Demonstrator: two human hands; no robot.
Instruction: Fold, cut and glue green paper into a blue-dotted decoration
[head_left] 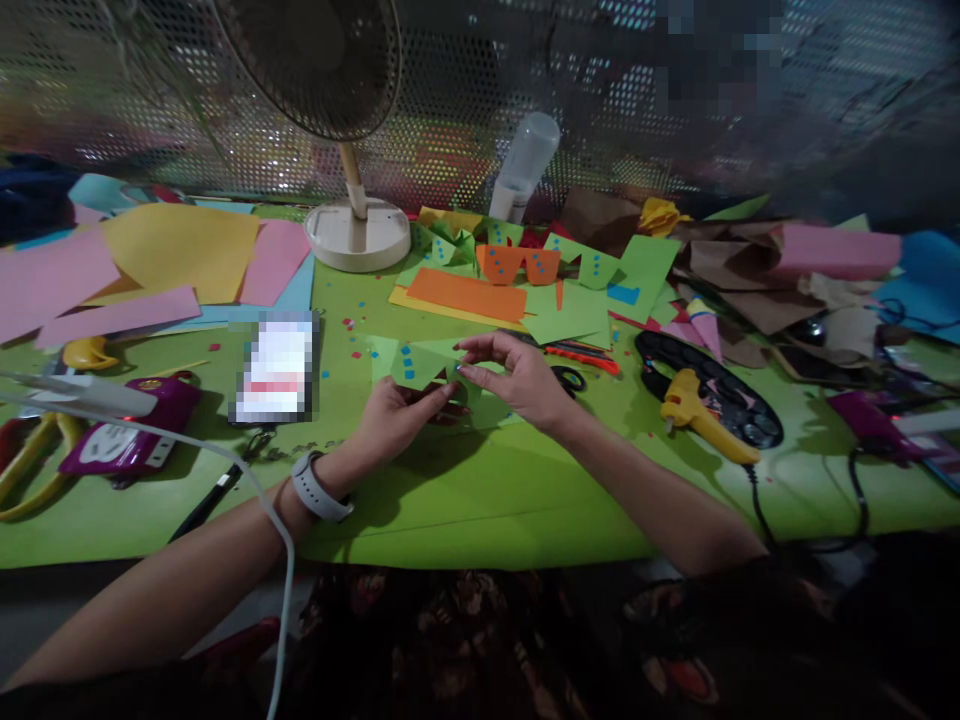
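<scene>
My left hand (405, 410) grips a light green paper cutout (420, 362) by its near edge, thumb on top. A row of small blue squares lies on the left part of that cutout. Over its right end, my right hand (517, 375) has thumb and index finger brought close in a pinch. A tiny blue paper square (457, 367) shows at those fingertips. Behind the hands stand orange paper glasses (517, 265) with blue dots, and similar green paper glasses (596, 262). Flat orange paper (466, 293) lies just beyond the cutout.
A phone (277, 368) and purple power strip (127, 430) lie left, a white cable crossing my left forearm. A fan (356, 235) stands behind. Right are scissors (571, 380), a red-orange cutter (592, 360), a black palette (750, 410) and a yellow glue gun (701, 415).
</scene>
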